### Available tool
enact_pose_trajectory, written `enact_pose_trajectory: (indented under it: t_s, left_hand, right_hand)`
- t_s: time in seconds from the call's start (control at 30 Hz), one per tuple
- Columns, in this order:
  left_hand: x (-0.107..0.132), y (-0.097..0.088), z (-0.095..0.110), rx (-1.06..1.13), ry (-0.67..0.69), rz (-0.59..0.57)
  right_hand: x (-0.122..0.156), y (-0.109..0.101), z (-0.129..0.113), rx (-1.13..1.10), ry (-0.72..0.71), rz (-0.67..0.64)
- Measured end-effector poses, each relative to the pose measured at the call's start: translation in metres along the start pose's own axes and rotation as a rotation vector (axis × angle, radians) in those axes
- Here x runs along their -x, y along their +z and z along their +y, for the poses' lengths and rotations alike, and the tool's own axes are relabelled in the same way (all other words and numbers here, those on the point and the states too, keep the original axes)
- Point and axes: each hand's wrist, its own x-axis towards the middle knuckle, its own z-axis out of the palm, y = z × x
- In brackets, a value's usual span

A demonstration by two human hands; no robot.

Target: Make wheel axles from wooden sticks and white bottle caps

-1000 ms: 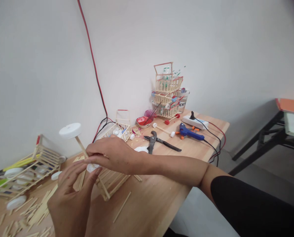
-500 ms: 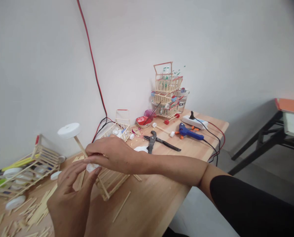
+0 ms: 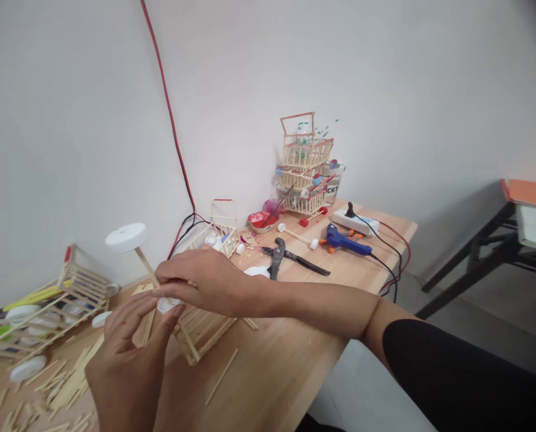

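Between the fingers and thumb of my left hand [image 3: 131, 354] is a small white bottle cap [image 3: 168, 305], hollow side up. My right hand [image 3: 205, 281] pinches a thin wooden stick [image 3: 145, 264] whose lower end meets that cap. On the stick's upper end, tilted to the left, sits a larger white cap [image 3: 126, 237]. Whether glue joins stick and lower cap is hidden by my fingers. Just below my hands, a small cart frame of wooden sticks [image 3: 205, 339] rests on the table, partly covered by my right hand.
Loose sticks [image 3: 61, 384] and a stick basket [image 3: 70, 306] holding caps lie left. Pliers [image 3: 277, 261], a blue glue gun [image 3: 344, 241], a power strip [image 3: 355, 222] with cords, a dish of red paint [image 3: 262, 221] and stacked small carts [image 3: 306, 168] stand toward the back right.
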Motion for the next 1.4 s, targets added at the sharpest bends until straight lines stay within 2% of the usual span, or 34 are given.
enact_pose_trajectory:
  t_s: [0.77,1.4]
  left_hand:
    - [0.0,-0.0012,0.0026,0.004,-0.026,-0.019]
    - [-0.0023,-0.0016,0.0025,-0.011,0.012,-0.008]
  right_hand:
    - [-0.0001,-0.0023,-0.0021,0.006,0.011,-0.008]
    - [0.0004,-0.0026,-0.0025,0.003,0.008,-0.005]
